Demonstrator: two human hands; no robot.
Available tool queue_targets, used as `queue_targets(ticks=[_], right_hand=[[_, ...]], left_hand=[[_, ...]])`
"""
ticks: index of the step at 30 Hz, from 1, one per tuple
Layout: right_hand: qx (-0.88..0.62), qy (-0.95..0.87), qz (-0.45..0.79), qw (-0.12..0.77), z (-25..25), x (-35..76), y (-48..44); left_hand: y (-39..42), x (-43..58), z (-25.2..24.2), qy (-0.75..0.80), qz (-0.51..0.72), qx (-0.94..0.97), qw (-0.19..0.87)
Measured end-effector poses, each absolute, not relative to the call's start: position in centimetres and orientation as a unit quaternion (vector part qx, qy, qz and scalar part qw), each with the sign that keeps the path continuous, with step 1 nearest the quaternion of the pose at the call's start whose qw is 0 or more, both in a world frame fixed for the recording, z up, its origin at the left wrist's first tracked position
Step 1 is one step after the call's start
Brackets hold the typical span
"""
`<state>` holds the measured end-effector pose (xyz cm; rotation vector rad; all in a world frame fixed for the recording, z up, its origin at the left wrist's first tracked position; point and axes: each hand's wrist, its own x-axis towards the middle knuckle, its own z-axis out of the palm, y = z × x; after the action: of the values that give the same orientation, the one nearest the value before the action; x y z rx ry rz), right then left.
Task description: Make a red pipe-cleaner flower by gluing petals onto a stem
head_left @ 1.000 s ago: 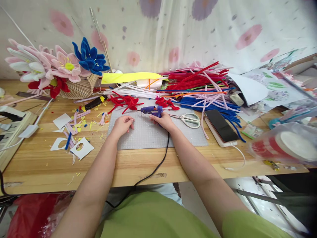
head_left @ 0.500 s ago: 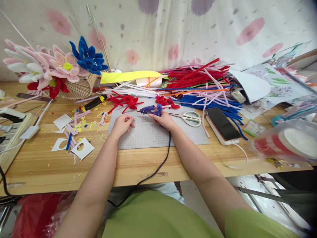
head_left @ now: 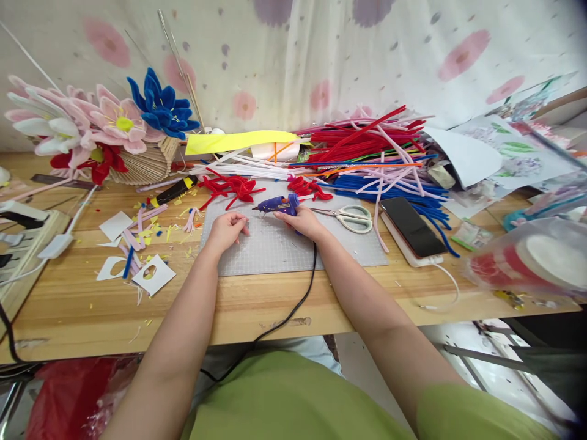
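My right hand is wrapped round a blue hot glue gun, its nozzle pointing left and a glue stick showing at the back. A black cord hangs from its handle toward me. My left hand rests at the left part of the grey cutting mat, fingers curled and pinched together; what they hold, if anything, is too small to make out. Behind the hands lie red pipe-cleaner pieces bent into petals, and a second red bunch. Scissors lie right of my right hand.
Pipe cleaners are heaped at the back, beside a yellow strip. Fuzzy flowers stand back left. Paper scraps and a box cutter lie left. A phone and a plastic-wrapped cup are right.
Almost nothing differs. Both hands and the glue gun keep their places; the view has shifted very slightly.
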<state>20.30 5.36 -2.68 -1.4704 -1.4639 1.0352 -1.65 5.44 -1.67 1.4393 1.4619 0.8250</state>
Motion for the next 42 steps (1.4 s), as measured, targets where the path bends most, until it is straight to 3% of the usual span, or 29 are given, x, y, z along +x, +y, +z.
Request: queue_targets(ticks=[4,9,22,42], right_hand=[[-0.547,-0.587,0.424,0.421,-2.8,20.4,5.5],[-0.610,-0.589,0.397,0.351,-2.6,20.3,5.5],[-0.623,-0.613,0.374,0.309,-1.8,20.2,5.1],[-0.621,-0.617,0.353,0.331,-2.5,20.2,5.3]], left_hand=[[5.5,-1.7,-1.8,0.601,0.322,0.585,0.439],[5.4,-1.6,-1.5,0.605,0.317,0.585,0.438],[5.5,-1.7,-1.9,0.593,0.329,0.585,0.444],[5.6,-1.9,-2.1,0.578,0.346,0.582,0.455]])
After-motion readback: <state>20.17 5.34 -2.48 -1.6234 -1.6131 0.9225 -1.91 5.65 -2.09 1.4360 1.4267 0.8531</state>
